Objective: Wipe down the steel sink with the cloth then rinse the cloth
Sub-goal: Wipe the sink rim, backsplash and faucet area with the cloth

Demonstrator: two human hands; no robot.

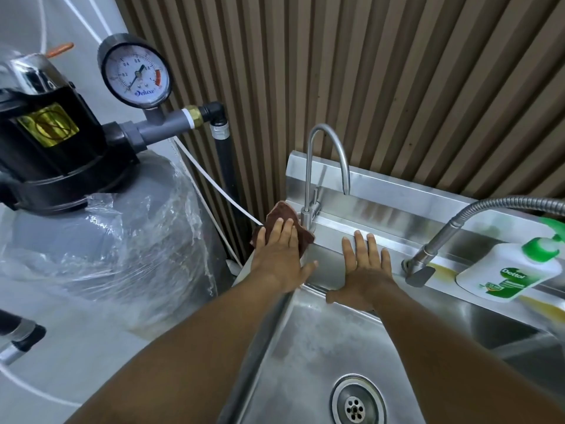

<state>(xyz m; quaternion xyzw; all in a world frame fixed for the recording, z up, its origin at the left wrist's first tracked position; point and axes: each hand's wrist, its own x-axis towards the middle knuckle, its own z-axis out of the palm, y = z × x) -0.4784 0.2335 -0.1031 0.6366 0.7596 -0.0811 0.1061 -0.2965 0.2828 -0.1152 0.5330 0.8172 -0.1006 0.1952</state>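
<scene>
A steel sink (305, 347) is set against a wall of brown ribbed panels (397, 71), with a low steel splashback (397, 188) and a narrow ledge along its rear edge. A gooseneck tap (308, 166) rises from the ledge's left end, and a flexible metal hose (443, 234) curves in from the right, its end down on the ledge. The basin holds only a round drain strainer (354, 407) near the bottom of the view. A white soap bottle (507, 270) with a green pump stands on the ledge at the right; what is in it cannot be seen. Left of the sink stands a grey tank (91, 240) wrapped in clear plastic, topped by a black valve head (52, 142) and a round pressure gauge (134, 73). The brown cloth (279, 209) lies on the sink's rear left corner, just beside the tap's base, and the left hand (281, 255) presses flat on it with fingers straight. The right hand (365, 267) lies palm down on the ledge near the tap, fingers extended, grasping nothing and apart from the cloth
</scene>
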